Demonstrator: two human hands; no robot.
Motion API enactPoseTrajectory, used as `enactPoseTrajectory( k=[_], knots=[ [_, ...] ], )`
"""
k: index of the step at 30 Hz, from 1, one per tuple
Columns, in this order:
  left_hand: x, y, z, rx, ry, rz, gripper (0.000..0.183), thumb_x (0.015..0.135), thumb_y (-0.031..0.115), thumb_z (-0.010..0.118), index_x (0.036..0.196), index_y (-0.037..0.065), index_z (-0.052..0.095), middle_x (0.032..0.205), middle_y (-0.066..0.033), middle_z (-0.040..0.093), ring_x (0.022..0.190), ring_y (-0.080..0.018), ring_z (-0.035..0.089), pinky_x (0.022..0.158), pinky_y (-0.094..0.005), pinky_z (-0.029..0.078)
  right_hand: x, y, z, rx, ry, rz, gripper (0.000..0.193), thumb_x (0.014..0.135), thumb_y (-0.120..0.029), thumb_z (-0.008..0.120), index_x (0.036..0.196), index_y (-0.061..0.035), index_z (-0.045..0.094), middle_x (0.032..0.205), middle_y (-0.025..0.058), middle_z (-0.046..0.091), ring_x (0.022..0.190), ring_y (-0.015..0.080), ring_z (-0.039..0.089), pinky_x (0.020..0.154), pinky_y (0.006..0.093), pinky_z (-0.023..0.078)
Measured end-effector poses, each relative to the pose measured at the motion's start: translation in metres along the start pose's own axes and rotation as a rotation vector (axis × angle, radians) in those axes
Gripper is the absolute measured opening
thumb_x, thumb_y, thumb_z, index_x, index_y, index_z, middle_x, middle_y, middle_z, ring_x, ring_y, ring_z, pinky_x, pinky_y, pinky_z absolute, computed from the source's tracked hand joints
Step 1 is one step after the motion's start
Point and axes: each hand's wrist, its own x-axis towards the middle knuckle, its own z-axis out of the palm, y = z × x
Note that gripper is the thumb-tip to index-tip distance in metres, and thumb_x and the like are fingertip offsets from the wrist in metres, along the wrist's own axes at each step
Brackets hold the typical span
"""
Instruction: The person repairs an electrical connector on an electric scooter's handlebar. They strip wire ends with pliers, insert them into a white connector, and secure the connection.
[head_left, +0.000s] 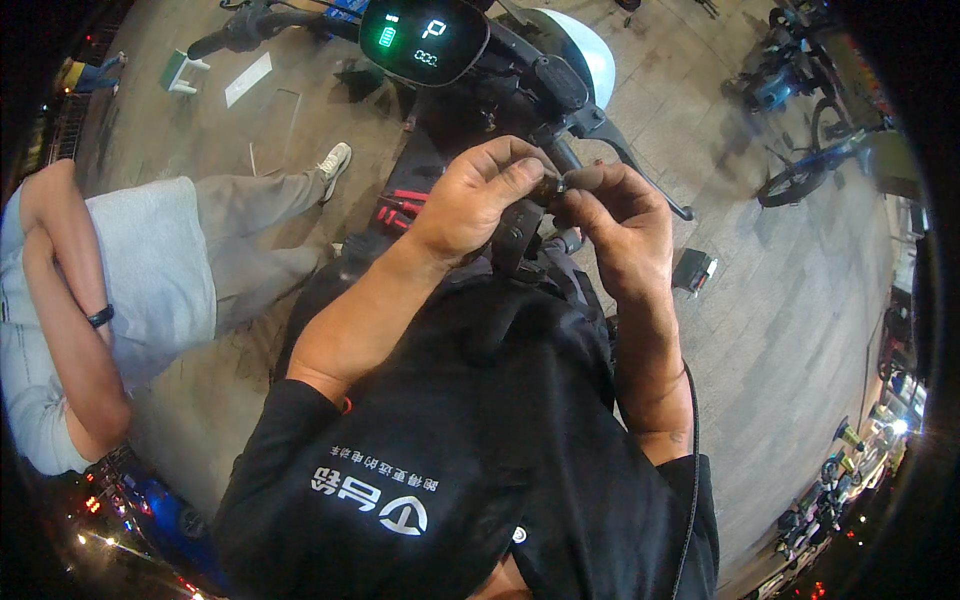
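In front of my chest, both hands meet at a small dark part [549, 187], partly covered by my fingers. My left hand [470, 195] pinches it between thumb and fingers from the left. From the right, the thumb and fingertips of my right hand [630, 220] close on its other end, where a small shiny bit shows. Just below my fingers is a black, blocky housing [517, 238]; whether it joins the pinched part I cannot tell. Close beyond are the handlebar grip [565, 153] and brake lever [640, 172] of an electric scooter, with its lit display [424, 40].
Red-handled tools [400, 208] lie left of my hands. A person [150, 260] stands at left, arms folded. A small dark box [694, 271] sits on the paved ground [780, 330] at right. Farther off are a white-green stool [184, 72] and parked two-wheelers [810, 165].
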Motion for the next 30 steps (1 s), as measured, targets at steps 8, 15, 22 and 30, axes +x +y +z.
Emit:
enactPoseTrajectory(
  k=[8, 15, 22, 30],
  knots=[
    [0.004, 0.0, -0.006, 0.068, -0.092, 0.01, 0.015, 0.094, 0.016, 0.055, 0.099, 0.002, 0.06, 0.091, -0.0028, 0.064, 0.083, -0.0091, 0.059, 0.079, -0.0245, 0.048, -0.005, -0.001, -0.004, -0.131, 0.023, -0.147, 0.012, 0.081, 0.004, 0.063, 0.093, 0.0017, 0.063, 0.086, 0.0055, 0.067, 0.08, 0.0115, 0.063, 0.074, 0.0246, 0.051],
    [-0.002, 0.003, 0.007, 0.054, -0.065, -0.025, 0.014, 0.091, 0.016, 0.061, 0.097, 0.003, 0.06, 0.086, -0.0024, 0.063, 0.082, -0.009, 0.058, 0.075, -0.0235, 0.049, -0.008, -0.003, -0.014, -0.095, 0.01, -0.129, 0.018, 0.079, 0.006, 0.062, 0.096, 0.0003, 0.064, 0.087, 0.0032, 0.065, 0.081, 0.0101, 0.06, 0.075, 0.0237, 0.048],
    [0.001, 0.012, 0.014, 0.168, -0.058, -0.07, 0.013, 0.09, 0.013, 0.062, 0.097, 0.003, 0.059, 0.084, -0.0041, 0.062, 0.073, -0.0105, 0.06, 0.066, -0.0251, 0.052, -0.003, -0.001, -0.028, -0.236, -0.051, -0.285, 0.017, 0.078, 0.004, 0.053, 0.091, 0.0017, 0.064, 0.085, 0.0041, 0.064, 0.08, 0.01, 0.059, 0.075, 0.0232, 0.047],
    [0.023, 0.037, 0.008, 0.267, -0.167, -0.174, 0.014, 0.087, 0.009, 0.064, 0.098, 0.001, 0.063, 0.089, -0.0038, 0.064, 0.082, -0.0107, 0.059, 0.078, -0.024, 0.048, 0.013, -0.02, -0.025, -0.18, -0.13, -0.076, 0.014, 0.086, -0.01, 0.057, 0.091, 0.0012, 0.064, 0.076, 0.004, 0.062, 0.069, 0.0088, 0.057, 0.064, 0.023, 0.047]
  ],
)
